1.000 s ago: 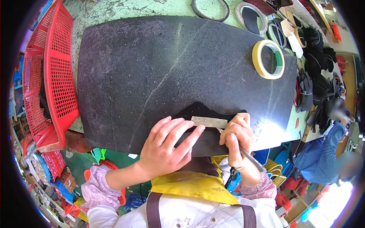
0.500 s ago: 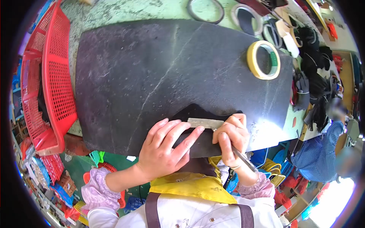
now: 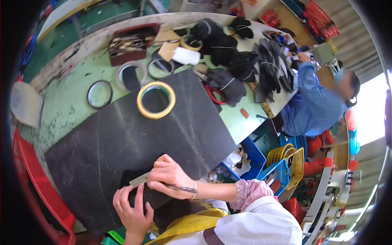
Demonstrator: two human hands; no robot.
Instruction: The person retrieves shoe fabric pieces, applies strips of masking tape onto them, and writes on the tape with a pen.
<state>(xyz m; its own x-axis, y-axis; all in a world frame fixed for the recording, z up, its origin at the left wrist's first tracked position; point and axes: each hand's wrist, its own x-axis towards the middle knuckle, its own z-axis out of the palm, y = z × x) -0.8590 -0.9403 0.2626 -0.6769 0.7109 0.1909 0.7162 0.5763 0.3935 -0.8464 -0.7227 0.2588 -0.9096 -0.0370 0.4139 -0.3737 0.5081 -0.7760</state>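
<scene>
My left hand (image 3: pixel 132 210) lies with fingers spread on a black sheet piece (image 3: pixel 127 176) at the near edge of the dark board (image 3: pixel 122 134). Its fingertips touch the end of a short, pale, flat strip (image 3: pixel 139 179), like a ruler. My right hand (image 3: pixel 170 176) is closed round a slim, pen-like metal tool (image 3: pixel 183 188) at the strip's other end. The tool's tip is hidden by my fingers, so its kind does not show. Black material also shows beneath both hands.
A yellow tape roll (image 3: pixel 143 102) sits on the board, with other rings behind it. A box of tools (image 3: pixel 130 45) and bundled black pieces (image 3: pixel 271 67) lie farther back. A red basket (image 3: pixel 41 183) stands left. A person in a striped shirt (image 3: pixel 314 98) works at right.
My view has turned to the right, showing more of the bench and the person. Both hands stay at the strip on the black piece, the right still gripping the tool.
</scene>
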